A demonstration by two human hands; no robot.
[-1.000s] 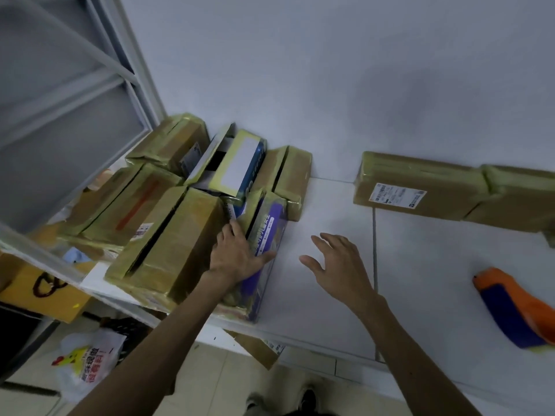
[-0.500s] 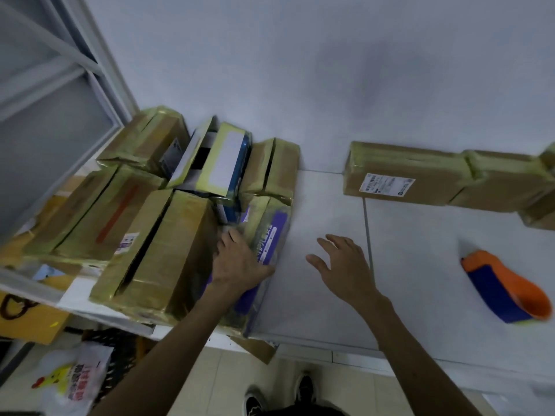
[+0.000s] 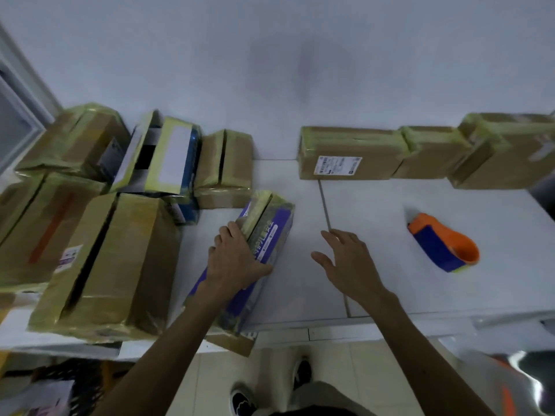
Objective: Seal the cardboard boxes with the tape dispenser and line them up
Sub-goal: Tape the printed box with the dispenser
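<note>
Our left hand [image 3: 237,259] lies on top of the purple box [image 3: 271,232]. The fingers are curled over the box's left upper edge and the thumb reaches across its top to the right, so the hand grips the box. The box runs lengthwise under the palm, its far end sticking out beyond the fingertips and its near end reaching past the wrist to the table's [image 3: 390,202] front edge.

Just left of this hand stands a large taped carton [image 3: 120,265], with a gap of bare tabletop between it and the purple box. More taped boxes are packed together beyond it.

Our right hand [image 3: 350,262] is to the right of the purple box and apart from it. It is open, with fingers spread and palm down, low over the table; we cannot tell whether it touches the surface.

The tape dispenser [image 3: 441,243], orange and blue, lies on the table to the right of the right hand, well clear of its fingers. Beyond the right hand, three sealed boxes stand side by side against the wall, the labelled box [image 3: 348,151] being the nearest.
</note>
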